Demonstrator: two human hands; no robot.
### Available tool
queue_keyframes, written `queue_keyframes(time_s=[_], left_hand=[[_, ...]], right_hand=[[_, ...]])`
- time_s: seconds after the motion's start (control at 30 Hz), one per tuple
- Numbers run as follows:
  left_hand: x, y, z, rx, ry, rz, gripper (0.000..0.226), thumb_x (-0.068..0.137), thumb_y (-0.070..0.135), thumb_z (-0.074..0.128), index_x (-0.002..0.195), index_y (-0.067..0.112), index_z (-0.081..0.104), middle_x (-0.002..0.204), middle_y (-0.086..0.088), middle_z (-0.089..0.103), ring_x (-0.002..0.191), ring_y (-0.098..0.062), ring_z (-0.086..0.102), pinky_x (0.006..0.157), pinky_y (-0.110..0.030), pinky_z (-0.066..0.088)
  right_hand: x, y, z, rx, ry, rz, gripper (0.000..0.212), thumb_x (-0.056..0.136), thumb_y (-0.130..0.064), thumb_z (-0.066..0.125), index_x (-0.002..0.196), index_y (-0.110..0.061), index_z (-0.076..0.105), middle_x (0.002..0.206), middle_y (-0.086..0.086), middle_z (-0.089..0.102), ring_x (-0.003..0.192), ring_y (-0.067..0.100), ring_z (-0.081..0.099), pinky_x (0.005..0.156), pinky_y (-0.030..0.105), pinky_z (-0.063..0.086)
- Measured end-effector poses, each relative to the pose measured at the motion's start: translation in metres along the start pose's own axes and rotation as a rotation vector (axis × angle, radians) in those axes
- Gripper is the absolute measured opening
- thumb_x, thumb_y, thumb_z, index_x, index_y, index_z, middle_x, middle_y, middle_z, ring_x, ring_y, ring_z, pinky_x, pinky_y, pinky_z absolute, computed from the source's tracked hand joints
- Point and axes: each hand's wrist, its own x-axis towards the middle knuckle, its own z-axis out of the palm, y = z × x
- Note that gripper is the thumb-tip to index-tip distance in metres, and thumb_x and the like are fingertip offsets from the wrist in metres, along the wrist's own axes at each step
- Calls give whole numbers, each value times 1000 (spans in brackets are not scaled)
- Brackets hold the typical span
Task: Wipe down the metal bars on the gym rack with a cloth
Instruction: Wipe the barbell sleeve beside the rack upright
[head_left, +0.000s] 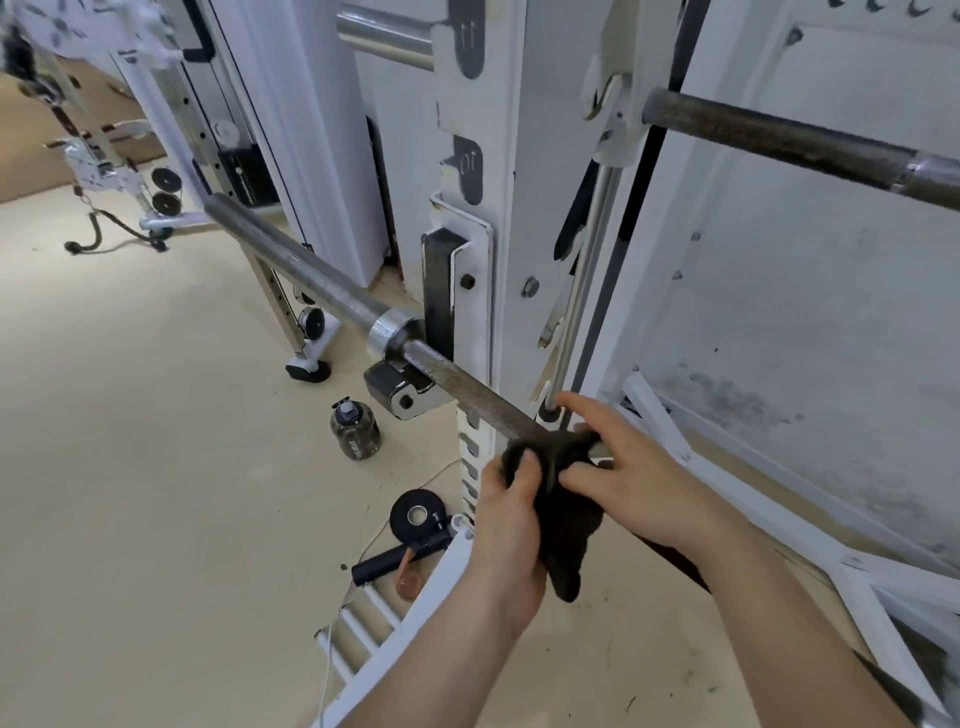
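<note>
Pale beige flooring (130, 467) spreads beneath a white gym rack (511, 208), its numbered upright backed by a scuffed white wall panel (779, 312). Across the rack's hook runs a long steel barbell (291, 260), its smooth sleeve angling up to the left and its knurled shaft sloping down to the right past the upright. A second dark bar (769, 137) sits higher on the right, and a chrome bar (384, 36) shows at the top edge.

Low on the knurled shaft, a black cloth (566, 519) is draped over the barbell — its upper part bunched around the metal, its tail hanging down between the two forearms. The left hand (511, 525) is closed on the cloth from the near side, thumb pressed into the fabric just under the bar. The right hand (623, 467) pinches the cloth's upper fold against the bar, with the index finger lifted toward a slim chrome guide rod (584, 291).

On the floor left of the upright stands a dark translucent water jug (355, 431) with its cap on; what it holds cannot be told. Nearer lie a small black weight plate (415, 514) and a black handle (400, 558) — both beside the rack's white base.
</note>
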Motion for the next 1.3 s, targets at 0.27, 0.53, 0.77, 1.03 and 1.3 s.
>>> queue_keyframes(time_s=[0.27,0.53,0.77,1.03,1.3], left_hand=[[-25,98,-34,6,176,376,32,100,31,45,99,14,72,97,-11,75,91,-26,71,75,-37,53],[35,247,-49,463,269,1162,35,101,33,38,122,30,66,127,0,62,119,-11,56,105,-36,43],[126,216,-116,1852,-149,797,76,92,63,13,147,17,37,157,-3,20,139,-28,25,110,-29,16],[156,240,-112,2182,-409,1162,71,80,30,64,145,22,39,150,0,40,139,-23,34,116,-41,19],[219,281,-137,2136,-477,1318,56,73,45,75,121,23,55,113,2,62,111,-20,57,106,-39,35]], right_hand=[[28,-36,20,-190,172,-144,40,95,-28,53,135,-36,50,121,-16,54,111,5,51,96,31,45],[69,-97,43,-382,307,-264,27,96,-24,50,120,-26,60,104,-6,58,96,14,55,82,33,49],[121,-147,73,-612,285,-350,27,96,-23,49,120,-16,58,112,-2,58,96,15,53,80,23,43],[168,-158,102,-914,194,86,52,97,-35,53,135,-2,40,120,12,58,95,21,61,64,26,37],[186,-180,97,-1049,34,176,9,95,-23,55,90,-16,52,65,-1,33,63,18,44,55,29,39]])
